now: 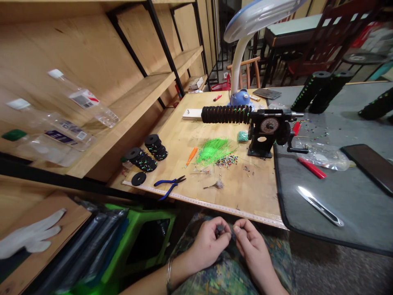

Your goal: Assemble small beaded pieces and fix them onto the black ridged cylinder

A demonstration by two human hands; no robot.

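Observation:
Both hands are held together low over my lap, below the table's front edge. My left hand point(210, 243) and my right hand point(251, 241) are closed, pinching a small dark grey piece point(225, 232) between their fingertips; I cannot make out what it is. A bangle sits on my left wrist. On the wooden table point(245, 192) ahead lie a bunch of green strands point(211, 150), a pile of coloured beads point(226, 160), blue pliers point(170, 184) and an orange-handled tool point(191, 156).
A black hand-crank winder point(265, 133) carries a rod of black discs point(225, 114). Loose black discs point(144, 157) lie at left. A grey mat point(337, 192) holds tweezers point(319, 206), a red tool point(311, 168) and a phone point(370, 166). Plastic bottles point(82, 100) lie on the shelf; a white glove point(32, 235) lies lower left.

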